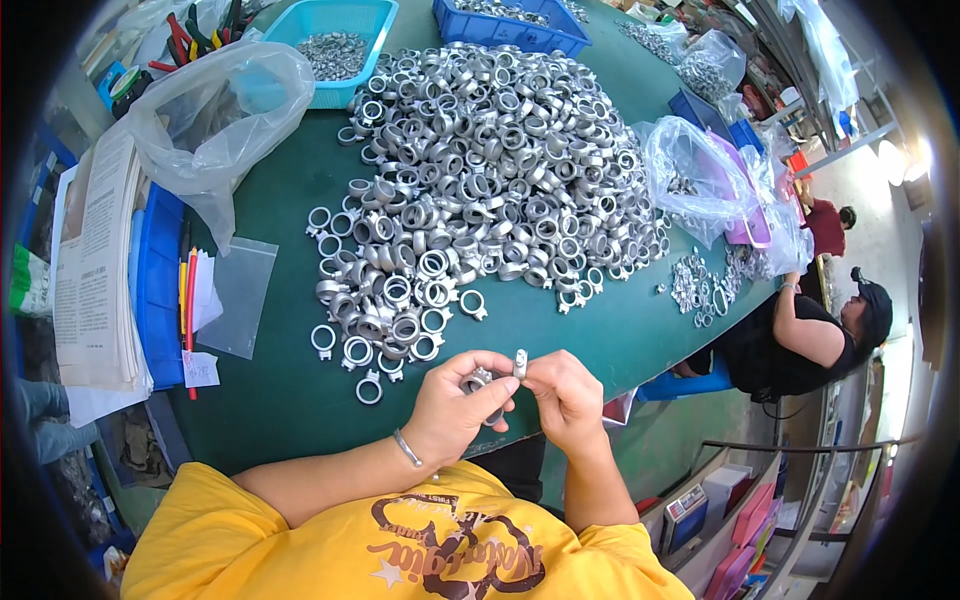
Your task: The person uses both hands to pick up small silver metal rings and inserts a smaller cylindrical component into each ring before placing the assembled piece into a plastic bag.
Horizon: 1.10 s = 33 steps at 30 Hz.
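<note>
My left hand (450,408) is closed around a few grey metal rings (478,382), its thumb and forefinger toward my right hand. Between the two hands a single metal ring with a small lug (520,364) stands edge-on. The fingertips of my right hand (568,400) pinch it, and the left fingertips are close against it. Both hands are just over the near edge of the green table. Beyond them lies a large heap of similar metal rings (500,170), with several loose ones at its near left edge. My fingers partly hide the rings in the left palm.
A clear plastic bag (215,150), papers (95,260) and a blue tray (160,290) are on the left. At the back stand a turquoise basket (385,35) and a blue bin (560,38). Small parts (700,285) lie right, near a seated person in black (800,340).
</note>
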{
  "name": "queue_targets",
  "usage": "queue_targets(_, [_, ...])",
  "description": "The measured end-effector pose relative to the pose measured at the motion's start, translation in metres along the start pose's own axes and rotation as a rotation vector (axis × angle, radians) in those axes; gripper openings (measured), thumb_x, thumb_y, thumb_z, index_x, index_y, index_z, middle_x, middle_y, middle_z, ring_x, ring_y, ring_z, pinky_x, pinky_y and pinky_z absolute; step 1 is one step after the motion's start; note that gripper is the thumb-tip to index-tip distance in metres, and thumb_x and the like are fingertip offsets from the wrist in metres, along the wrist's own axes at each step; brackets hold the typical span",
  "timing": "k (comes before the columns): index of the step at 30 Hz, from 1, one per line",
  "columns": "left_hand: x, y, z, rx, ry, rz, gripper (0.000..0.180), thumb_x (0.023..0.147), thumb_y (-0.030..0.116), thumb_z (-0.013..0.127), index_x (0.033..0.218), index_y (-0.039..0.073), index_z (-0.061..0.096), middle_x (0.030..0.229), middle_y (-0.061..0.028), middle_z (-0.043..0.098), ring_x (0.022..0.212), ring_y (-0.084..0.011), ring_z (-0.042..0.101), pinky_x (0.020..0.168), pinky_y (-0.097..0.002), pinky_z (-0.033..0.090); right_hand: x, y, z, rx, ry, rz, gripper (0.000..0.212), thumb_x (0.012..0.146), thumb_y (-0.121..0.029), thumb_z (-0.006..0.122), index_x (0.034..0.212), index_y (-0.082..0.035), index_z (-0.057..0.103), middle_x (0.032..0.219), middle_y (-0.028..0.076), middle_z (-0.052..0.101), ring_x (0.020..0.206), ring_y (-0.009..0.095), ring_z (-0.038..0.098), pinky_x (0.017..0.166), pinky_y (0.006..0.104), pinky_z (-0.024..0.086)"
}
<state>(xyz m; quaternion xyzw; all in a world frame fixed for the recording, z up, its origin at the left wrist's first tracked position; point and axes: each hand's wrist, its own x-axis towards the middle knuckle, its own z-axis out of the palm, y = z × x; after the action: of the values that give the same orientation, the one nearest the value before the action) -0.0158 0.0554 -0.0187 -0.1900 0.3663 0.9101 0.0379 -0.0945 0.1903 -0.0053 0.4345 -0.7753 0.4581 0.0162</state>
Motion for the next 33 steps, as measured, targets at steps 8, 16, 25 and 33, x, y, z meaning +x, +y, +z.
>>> queue_targets(8, [-0.002, 0.003, 0.002, -0.009, -0.001, -0.021, 0.015, 0.081, 0.008, 0.061, 0.094, 0.001, 0.057, 0.079, -0.0045, 0.058, 0.065, -0.0095, 0.055, 0.050, -0.0220, 0.049, -0.001, 0.003, 0.001, -0.122, 0.039, -0.176, 0.019, 0.065, 0.010, 0.059, 0.080, 0.000, 0.057, 0.075, 0.011, 0.060, 0.064, 0.025, 0.057, 0.056, 0.0299, 0.047])
queue_targets(16, [-0.002, 0.003, 0.001, -0.002, -0.013, -0.039, 0.014, 0.082, 0.009, 0.059, 0.092, -0.001, 0.056, 0.079, -0.0079, 0.059, 0.064, -0.0127, 0.057, 0.048, -0.0237, 0.049, -0.002, 0.001, -0.001, -0.048, 0.020, -0.129, 0.016, 0.068, 0.009, 0.061, 0.081, 0.001, 0.057, 0.073, 0.011, 0.060, 0.063, 0.025, 0.056, 0.056, 0.0295, 0.046])
queue_targets(25, [-0.002, 0.003, 0.001, 0.030, -0.012, -0.097, 0.015, 0.084, 0.013, 0.057, 0.090, -0.001, 0.055, 0.078, -0.0079, 0.058, 0.064, -0.0126, 0.057, 0.048, -0.0236, 0.048, -0.004, -0.003, -0.005, 0.050, -0.060, -0.022, 0.011, 0.072, 0.003, 0.061, 0.080, -0.001, 0.054, 0.069, 0.009, 0.057, 0.057, 0.024, 0.052, 0.053, 0.0301, 0.042])
queue_targets(33, [-0.001, 0.000, 0.001, 0.036, 0.006, -0.113, 0.016, 0.084, 0.012, 0.057, 0.092, -0.001, 0.055, 0.078, -0.0079, 0.058, 0.065, -0.0126, 0.057, 0.048, -0.0234, 0.049, -0.005, -0.006, -0.009, -0.175, -0.106, -0.097, 0.013, 0.069, 0.002, 0.059, 0.080, -0.002, 0.055, 0.069, 0.007, 0.056, 0.059, 0.023, 0.052, 0.054, 0.0313, 0.040])
